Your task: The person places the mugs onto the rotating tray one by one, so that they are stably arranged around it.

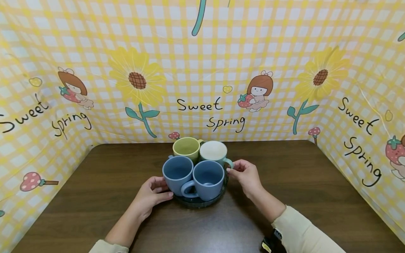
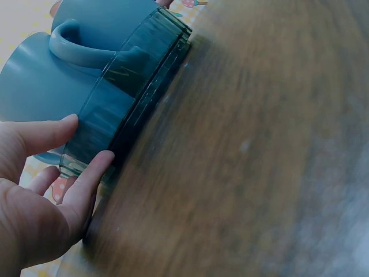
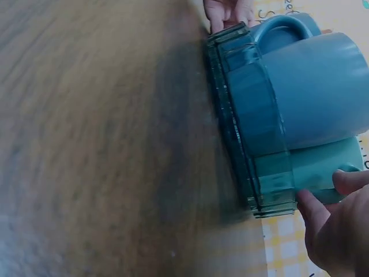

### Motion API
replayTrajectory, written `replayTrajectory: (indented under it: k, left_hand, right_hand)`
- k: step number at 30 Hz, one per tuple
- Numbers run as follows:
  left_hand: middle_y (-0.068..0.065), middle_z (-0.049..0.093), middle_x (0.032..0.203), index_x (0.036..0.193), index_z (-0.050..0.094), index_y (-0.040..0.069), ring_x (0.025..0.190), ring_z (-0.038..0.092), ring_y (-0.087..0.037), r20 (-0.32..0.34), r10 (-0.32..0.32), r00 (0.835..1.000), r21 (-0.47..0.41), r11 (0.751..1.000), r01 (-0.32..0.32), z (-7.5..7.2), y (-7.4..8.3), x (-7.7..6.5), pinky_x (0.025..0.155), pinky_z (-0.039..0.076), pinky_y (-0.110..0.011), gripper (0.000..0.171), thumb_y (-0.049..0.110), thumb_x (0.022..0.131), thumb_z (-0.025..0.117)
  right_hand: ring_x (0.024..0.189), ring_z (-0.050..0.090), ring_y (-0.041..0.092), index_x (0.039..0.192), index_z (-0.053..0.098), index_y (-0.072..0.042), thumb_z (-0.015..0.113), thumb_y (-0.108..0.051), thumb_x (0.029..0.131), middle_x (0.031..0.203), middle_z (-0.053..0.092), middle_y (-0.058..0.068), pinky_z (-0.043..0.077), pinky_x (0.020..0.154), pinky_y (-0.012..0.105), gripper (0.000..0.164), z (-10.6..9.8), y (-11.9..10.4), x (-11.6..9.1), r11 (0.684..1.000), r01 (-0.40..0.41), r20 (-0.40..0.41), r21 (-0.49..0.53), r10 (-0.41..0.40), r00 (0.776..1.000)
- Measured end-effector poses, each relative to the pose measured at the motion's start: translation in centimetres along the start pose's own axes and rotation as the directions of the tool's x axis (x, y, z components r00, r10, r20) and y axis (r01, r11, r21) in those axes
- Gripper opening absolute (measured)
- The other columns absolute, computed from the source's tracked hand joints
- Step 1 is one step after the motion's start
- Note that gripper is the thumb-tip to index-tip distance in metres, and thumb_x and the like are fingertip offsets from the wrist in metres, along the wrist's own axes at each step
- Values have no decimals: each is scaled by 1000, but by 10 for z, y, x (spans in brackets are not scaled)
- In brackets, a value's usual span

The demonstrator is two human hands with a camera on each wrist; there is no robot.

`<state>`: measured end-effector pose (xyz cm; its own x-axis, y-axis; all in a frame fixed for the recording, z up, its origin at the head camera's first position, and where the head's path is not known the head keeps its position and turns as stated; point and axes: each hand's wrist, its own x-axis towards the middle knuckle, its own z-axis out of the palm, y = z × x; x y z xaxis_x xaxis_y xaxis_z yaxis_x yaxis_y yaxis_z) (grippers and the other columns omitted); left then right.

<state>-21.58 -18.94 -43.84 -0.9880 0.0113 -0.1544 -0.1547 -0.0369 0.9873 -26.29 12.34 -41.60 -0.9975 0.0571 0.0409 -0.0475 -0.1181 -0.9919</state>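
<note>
Four mugs stand close together in a round, see-through teal tray (image 2: 124, 78) with a raised wall. In the head view, two blue mugs, a left one (image 1: 178, 172) and a right one (image 1: 209, 179), are nearest me. Behind them are a yellow-green mug (image 1: 186, 147) and a mint mug (image 1: 213, 150) with a white inside. My left hand (image 1: 152, 195) grips the tray wall at the left, beside the left blue mug. On the right, my right hand (image 1: 248, 175) holds the tray's edge, its fingers right at the mint mug's handle (image 3: 349, 169). The tray is close over the table.
The brown wooden table (image 1: 110, 165) reaches back to a yellow checked cloth (image 1: 202, 70) that hangs behind and at both sides. A small black object (image 1: 269, 245) lies by the right sleeve (image 1: 303, 228) at the near edge.
</note>
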Motion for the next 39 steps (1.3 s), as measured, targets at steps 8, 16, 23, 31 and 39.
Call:
replayTrajectory:
  k: [8, 16, 23, 31, 39]
  left_hand:
    - [-19, 52, 117, 123, 46, -6, 101, 58, -23, 2, 8, 1000, 3, 1000, -9, 1, 1, -3, 79, 59, -37, 57, -16, 74, 75]
    - [-19, 52, 118, 123, 46, -5, 102, 58, -23, -6, -2, 1000, 8, 1000, 2, 2, 1, -2, 79, 59, -36, 58, -15, 75, 76]
    - [-18, 54, 121, 127, 47, -5, 106, 57, -23, -20, -1, 1000, 54, 999, 2, 1, 1, -4, 80, 57, -28, 59, -10, 77, 76]
    - [-21, 53, 125, 132, 44, -8, 108, 58, -24, 7, -5, 1000, 25, 1000, 5, 0, 1, -4, 82, 56, -27, 60, -9, 80, 74]
    - [-21, 52, 127, 133, 43, -8, 111, 56, -26, 25, -24, 999, 2, 1000, 24, -3, 2, -7, 85, 56, -29, 60, -6, 82, 74]
  right_hand:
    - [74, 58, 16, 90, 64, 14, 75, 14, 76, 77, 61, 6, 56, 65, 23, 18, -6, -4, -2, 995, -24, 11, -95, 25, 1000]
    - [78, 59, 17, 92, 67, 10, 75, 11, 76, 82, 64, 6, 56, 68, 24, 18, -12, -2, -2, 995, -22, 44, -99, 26, 999]
    - [82, 64, 16, 105, 65, 13, 72, 14, 78, 90, 67, 9, 59, 74, 31, 29, -16, 0, -4, 999, -33, 84, -21, 35, 996]
    - [84, 65, 18, 110, 62, 14, 72, 11, 81, 98, 65, 15, 58, 82, 41, 31, -23, -2, -6, 999, -43, 81, -8, 44, 996]
    - [87, 66, 17, 114, 60, 15, 73, 6, 83, 102, 65, 12, 57, 83, 43, 35, -32, -4, -9, 999, -36, 76, 1, 36, 996]
